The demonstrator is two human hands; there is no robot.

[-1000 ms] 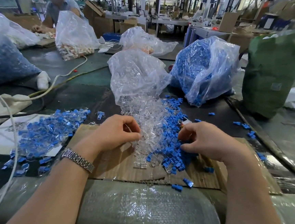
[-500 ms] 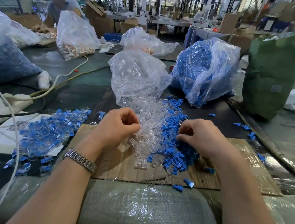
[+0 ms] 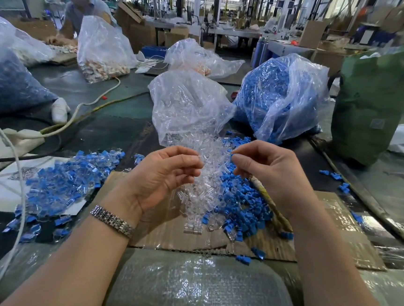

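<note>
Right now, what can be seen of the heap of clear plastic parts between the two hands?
The heap of clear parts is a loose spill of small, glossy, see-through moulded pieces. It runs from the clear bag down onto the cardboard sheet. Its right edge mingles with the blue pieces. The left hand and right hand are in front of its upper part, fingers curled; whether they pinch a piece is unclear.

Heap of clear plastic clips (image 3: 202, 192) touching heap of blue caps (image 3: 245, 205), spilled on cardboard (image 3: 337, 213).
</note>
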